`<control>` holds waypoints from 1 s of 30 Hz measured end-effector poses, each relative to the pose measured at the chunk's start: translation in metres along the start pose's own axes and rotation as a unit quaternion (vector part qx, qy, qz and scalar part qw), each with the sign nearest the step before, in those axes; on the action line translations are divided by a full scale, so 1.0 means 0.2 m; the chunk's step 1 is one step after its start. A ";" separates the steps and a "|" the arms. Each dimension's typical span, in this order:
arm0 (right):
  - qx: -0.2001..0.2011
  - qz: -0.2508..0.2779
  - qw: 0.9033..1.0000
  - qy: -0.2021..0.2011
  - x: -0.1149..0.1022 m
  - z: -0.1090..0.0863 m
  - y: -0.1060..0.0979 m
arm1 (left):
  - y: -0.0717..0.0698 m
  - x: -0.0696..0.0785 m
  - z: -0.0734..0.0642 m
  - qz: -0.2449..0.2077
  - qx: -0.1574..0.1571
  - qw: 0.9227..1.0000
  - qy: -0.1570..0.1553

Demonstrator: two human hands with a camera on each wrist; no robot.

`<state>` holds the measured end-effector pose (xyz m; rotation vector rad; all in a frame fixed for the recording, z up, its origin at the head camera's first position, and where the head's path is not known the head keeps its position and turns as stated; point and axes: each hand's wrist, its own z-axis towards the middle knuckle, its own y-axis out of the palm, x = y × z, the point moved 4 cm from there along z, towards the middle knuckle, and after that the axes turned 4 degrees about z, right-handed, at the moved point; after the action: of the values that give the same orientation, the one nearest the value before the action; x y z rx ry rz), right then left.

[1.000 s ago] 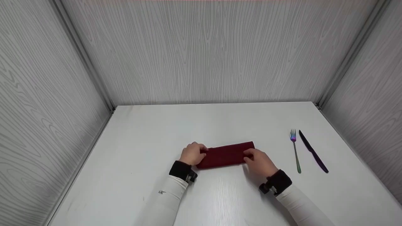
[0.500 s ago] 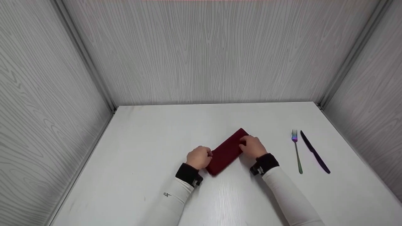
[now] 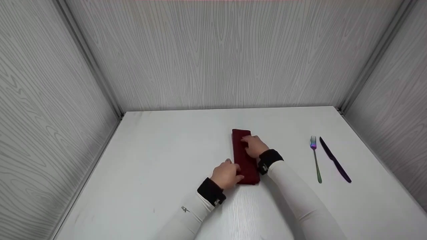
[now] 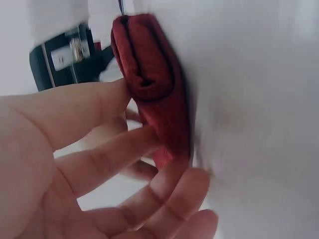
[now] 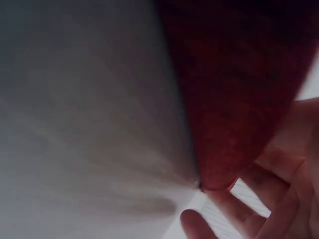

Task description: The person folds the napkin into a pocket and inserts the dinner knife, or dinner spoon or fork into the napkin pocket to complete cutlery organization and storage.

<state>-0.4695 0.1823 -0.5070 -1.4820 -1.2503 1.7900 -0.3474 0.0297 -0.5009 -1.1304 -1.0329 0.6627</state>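
Observation:
A dark red folded cloth (image 3: 247, 166) lies lengthwise away from me on the white table. My left hand (image 3: 226, 175) holds the left side of its near end. In the left wrist view, the thumb and index finger touch the cloth (image 4: 164, 117), whose end shows rolled layers; the other fingers curve beside it, close to the table. Farther up, my right hand (image 3: 255, 146) grips the cloth from the right, with fingertips on its top. The right wrist view shows the cloth (image 5: 224, 124) large and dark, with the right fingers (image 5: 279, 199) at its tapering end.
To the right, a rainbow-coloured fork (image 3: 315, 156) lies next to a dark purple knife (image 3: 335, 160). Grey wood-grain panels (image 3: 213, 56) close in the white table (image 3: 160, 143) at the back and both sides.
The cloth has turned anticlockwise from nearly crosswise to lengthwise. My right hand has moved away from me and left with it, while the left hand has shifted right and slightly nearer.

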 end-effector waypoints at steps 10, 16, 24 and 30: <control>0.047 0.197 0.979 0.013 0.13 -0.12 0.00 | 0.04 -0.01 0.02 0.026 -0.002 0.999 0.032; 0.087 0.243 0.965 0.040 0.23 -0.25 -0.07 | 0.04 -0.02 0.04 0.017 -0.014 0.999 0.031; 0.135 0.193 0.970 0.062 0.40 -0.35 -0.26 | 0.05 -0.04 0.06 -0.008 -0.014 0.999 0.029; 0.167 0.176 0.958 0.154 0.59 -0.48 -0.42 | 0.06 -0.05 0.05 -0.023 -0.019 0.999 0.024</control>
<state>-0.4274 0.3498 -0.4907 -1.7702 -0.5219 1.7816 -0.3597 0.0287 -0.5142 -1.1468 -1.0313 0.5805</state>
